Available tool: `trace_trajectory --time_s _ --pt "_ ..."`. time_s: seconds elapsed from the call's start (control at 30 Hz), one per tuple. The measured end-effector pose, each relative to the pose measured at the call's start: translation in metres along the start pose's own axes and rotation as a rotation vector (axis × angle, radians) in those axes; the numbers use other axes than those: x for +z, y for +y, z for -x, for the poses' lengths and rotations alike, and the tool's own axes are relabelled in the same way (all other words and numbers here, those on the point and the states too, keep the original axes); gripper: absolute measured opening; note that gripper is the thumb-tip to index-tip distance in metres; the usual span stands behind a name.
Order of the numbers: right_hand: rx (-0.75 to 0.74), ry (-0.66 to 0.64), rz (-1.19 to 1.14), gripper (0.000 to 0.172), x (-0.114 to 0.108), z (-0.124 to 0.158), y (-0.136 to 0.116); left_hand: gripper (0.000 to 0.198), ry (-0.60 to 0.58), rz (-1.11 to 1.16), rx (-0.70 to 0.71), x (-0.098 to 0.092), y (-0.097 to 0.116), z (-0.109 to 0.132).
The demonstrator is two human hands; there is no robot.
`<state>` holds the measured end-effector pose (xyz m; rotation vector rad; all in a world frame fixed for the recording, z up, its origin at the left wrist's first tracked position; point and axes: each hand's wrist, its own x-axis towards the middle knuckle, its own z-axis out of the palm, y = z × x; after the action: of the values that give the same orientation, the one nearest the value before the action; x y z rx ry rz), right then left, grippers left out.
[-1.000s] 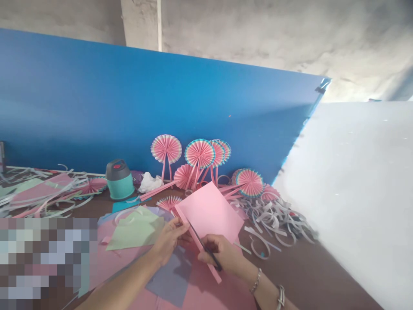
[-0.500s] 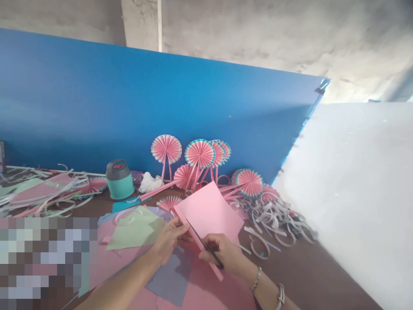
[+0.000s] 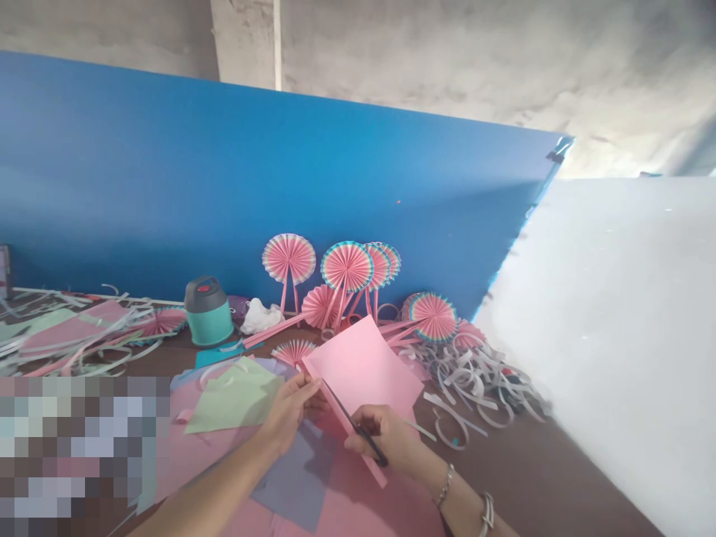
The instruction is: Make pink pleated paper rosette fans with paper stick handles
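My left hand [image 3: 291,414] pinches the left edge of a pink paper sheet [image 3: 366,365], which is held tilted above the table. My right hand [image 3: 388,436] grips a pair of black-handled scissors [image 3: 372,447]. Their blades lie along a narrow strip at the sheet's near edge; my fingers partly hide the handles. Beneath both hands lie more pink paper, a grey-blue sheet [image 3: 296,477] and a pale green sheet [image 3: 238,395].
Pleated pink paper fans [image 3: 347,266] lean against the blue panel [image 3: 335,164]. A teal container with a dark lid [image 3: 209,321] stands left of them. Curled paper strips [image 3: 470,380] heap up at right, and others [image 3: 101,350] lie at left on the brown table [image 3: 548,477].
My left fingers have shifted slightly back along the sheet's edge. The sheet, the scissors and my right hand stay almost where they were.
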<state>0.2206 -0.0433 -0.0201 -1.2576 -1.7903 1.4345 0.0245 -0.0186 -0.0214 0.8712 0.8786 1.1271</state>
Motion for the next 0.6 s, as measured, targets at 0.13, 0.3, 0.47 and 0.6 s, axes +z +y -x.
trace_trajectory --time_s 0.13,0.3,0.47,0.6 --pt "-0.011 0.003 0.004 0.041 0.002 -0.001 0.004 0.031 -0.023 -0.017 -0.008 0.001 -0.001 0.001" --pt "-0.019 0.021 0.015 0.040 0.003 -0.004 0.010 0.033 -0.056 -0.072 -0.033 0.003 -0.005 0.003" --pt "-0.050 0.009 0.016 0.037 0.002 -0.004 0.011 0.034 -0.073 -0.072 -0.037 0.004 -0.006 0.004" --pt "-0.043 -0.003 -0.001 0.039 0.002 -0.001 0.004 0.031 -0.075 -0.061 -0.035 0.003 -0.006 0.003"
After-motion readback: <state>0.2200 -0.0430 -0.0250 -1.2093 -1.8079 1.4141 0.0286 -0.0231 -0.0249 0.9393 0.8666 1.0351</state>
